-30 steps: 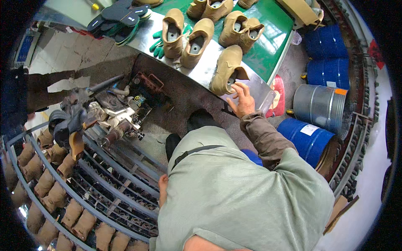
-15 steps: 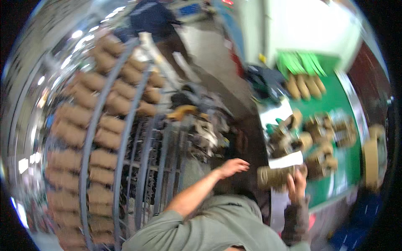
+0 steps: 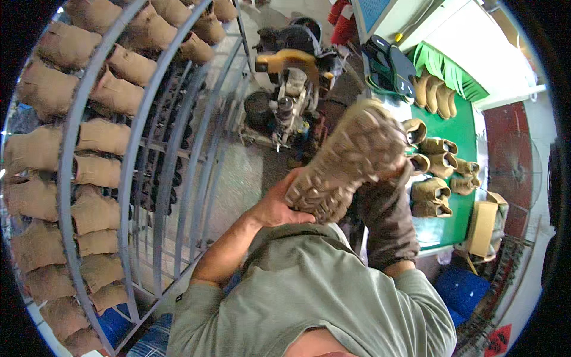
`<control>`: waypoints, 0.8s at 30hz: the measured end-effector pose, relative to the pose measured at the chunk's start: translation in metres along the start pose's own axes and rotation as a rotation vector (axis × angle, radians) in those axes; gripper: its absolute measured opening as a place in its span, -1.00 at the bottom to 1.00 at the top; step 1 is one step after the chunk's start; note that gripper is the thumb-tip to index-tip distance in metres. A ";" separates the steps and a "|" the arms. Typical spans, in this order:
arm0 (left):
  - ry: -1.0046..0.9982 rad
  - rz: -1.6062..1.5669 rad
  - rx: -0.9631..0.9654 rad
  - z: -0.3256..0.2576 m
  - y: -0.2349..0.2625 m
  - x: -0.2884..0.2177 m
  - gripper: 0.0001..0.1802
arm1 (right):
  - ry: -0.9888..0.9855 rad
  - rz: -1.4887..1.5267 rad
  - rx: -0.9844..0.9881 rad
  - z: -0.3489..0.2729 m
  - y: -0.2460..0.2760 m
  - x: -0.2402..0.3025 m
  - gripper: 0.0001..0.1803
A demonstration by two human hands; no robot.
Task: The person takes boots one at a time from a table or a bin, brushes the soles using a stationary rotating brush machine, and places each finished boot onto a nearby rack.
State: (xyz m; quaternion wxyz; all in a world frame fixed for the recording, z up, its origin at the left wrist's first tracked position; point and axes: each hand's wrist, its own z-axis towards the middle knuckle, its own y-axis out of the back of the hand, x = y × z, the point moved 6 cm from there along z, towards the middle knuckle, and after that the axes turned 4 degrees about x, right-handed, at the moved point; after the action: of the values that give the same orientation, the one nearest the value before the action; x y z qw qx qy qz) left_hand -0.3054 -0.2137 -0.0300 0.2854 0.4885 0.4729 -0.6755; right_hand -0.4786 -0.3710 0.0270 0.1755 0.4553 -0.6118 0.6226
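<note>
A tan boot (image 3: 345,154) is held up in front of my chest, its lugged sole facing the camera and its toe pointing up and to the right. My left hand (image 3: 279,202) is closed around the heel end, the thumb along the sole's lower edge. At the toe end, my right hand (image 3: 392,173) is against the boot, mostly hidden behind it, with a dark brown sleeve (image 3: 389,220) over the forearm. The boot's upper is largely out of sight.
To the left stands a metal rack (image 3: 125,172) loaded with tan boots (image 3: 104,137). On the right, a green-topped table (image 3: 437,232) holds several shoes, dark insoles (image 3: 389,68) and green strips (image 3: 449,68). A machine (image 3: 288,101) stands ahead; a cardboard box (image 3: 483,229) sits beyond the table.
The boot has come from beside the table to in front of my chest, its sole now facing up. My left hand, empty before, now grips its heel. The head view has shifted.
</note>
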 end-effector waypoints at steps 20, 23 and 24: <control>0.176 0.459 -0.463 0.015 0.094 0.043 -0.07 | 0.373 -1.484 -0.237 0.128 -0.061 -0.049 -0.54; 0.167 0.462 -0.446 0.018 0.096 0.030 -0.08 | 0.554 -1.640 -0.206 0.133 -0.091 -0.035 -0.60; 0.184 0.417 -0.426 0.023 0.097 0.015 -0.09 | 0.563 -1.664 -0.169 0.141 -0.097 -0.031 -0.60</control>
State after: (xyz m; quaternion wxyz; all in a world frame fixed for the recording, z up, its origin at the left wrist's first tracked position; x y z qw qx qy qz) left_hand -0.2373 -0.2721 -0.0768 0.4697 0.5635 0.5171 -0.4411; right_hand -0.3374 -0.4723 0.0381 0.7493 0.5681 -0.0601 0.3349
